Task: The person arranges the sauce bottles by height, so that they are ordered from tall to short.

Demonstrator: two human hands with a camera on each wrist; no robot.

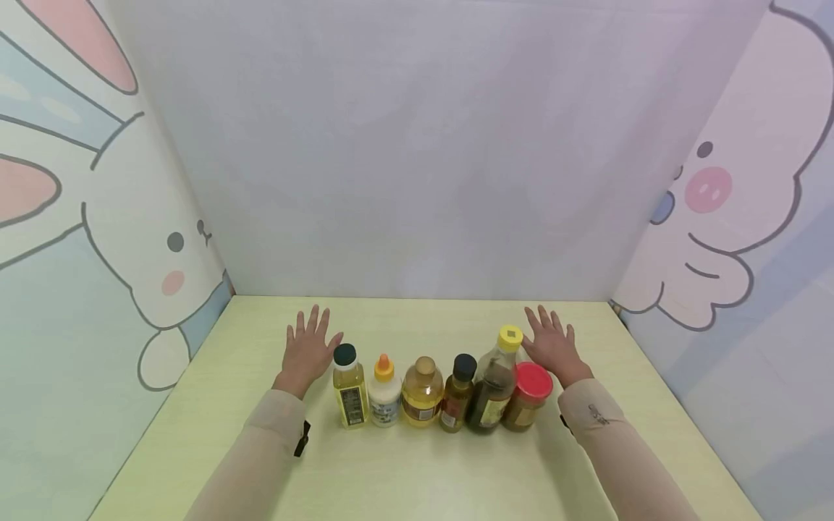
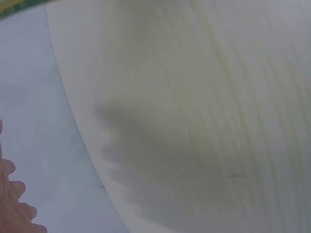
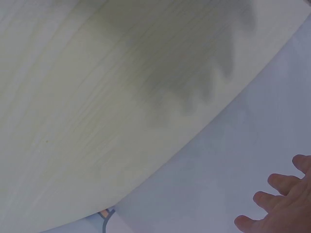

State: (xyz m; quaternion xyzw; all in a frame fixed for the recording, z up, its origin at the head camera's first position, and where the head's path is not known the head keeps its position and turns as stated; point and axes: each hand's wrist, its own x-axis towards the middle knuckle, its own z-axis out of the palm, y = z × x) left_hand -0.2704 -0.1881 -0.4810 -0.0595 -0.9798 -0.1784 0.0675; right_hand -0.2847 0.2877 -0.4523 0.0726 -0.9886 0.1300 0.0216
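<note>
My left hand (image 1: 309,352) is spread with straight fingers at the left of a row of bottles, its thumb by the dark cap of a square oil bottle (image 1: 350,394). To the right stand a white squeeze bottle (image 1: 384,399) with an orange tip, a round bottle (image 1: 422,398) of yellow liquid, a small black-capped bottle (image 1: 457,398), a tall dark sauce bottle (image 1: 493,387) with a yellow cap, and a red-lidded jar (image 1: 524,401). Fingers apart, my right hand (image 1: 554,349) hovers behind the jar. Neither hand holds anything; the wrist views show fingertips and hand shadows over the table.
The pale wooden table (image 1: 417,477) ends at a plain back wall (image 1: 417,159). Side walls carry a cartoon rabbit (image 1: 143,239) on the left and another cartoon animal (image 1: 736,145) on the right.
</note>
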